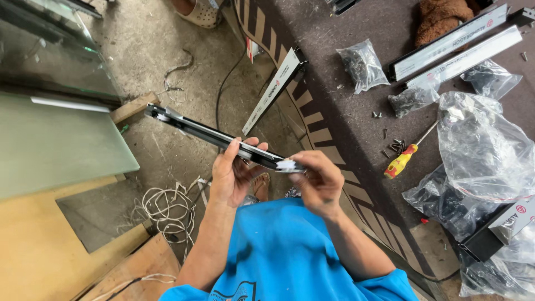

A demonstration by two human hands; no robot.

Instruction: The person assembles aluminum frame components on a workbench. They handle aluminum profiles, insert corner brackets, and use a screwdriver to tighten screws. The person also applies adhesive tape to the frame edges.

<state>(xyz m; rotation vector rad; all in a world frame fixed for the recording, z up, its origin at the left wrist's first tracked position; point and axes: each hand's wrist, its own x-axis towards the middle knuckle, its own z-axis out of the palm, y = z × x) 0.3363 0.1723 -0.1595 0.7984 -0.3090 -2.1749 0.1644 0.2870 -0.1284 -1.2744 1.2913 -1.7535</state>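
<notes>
Glass panes (50, 61) stand at the left edge, with open floor (156, 44) between them and the desk (334, 106) on the right. The left hand (234, 175) grips a long black rail (214, 136) from below. The right hand (317, 181) pinches a white piece (287, 165) at the rail's near end.

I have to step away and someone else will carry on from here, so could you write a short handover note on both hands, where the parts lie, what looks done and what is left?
Left hand: grip closed around the long black metal rail, held level above the floor.
Right hand: fingertips pinch the small white end piece at the rail's near end.
On the bench to the right: a red-and-yellow screwdriver, loose screws, bags of fittings and two more wrapped rails.
Done: the white piece sits at the rail's end.
Left: whether it is fully seated cannot be told; screwdriver and screws lie untouched.
</notes>
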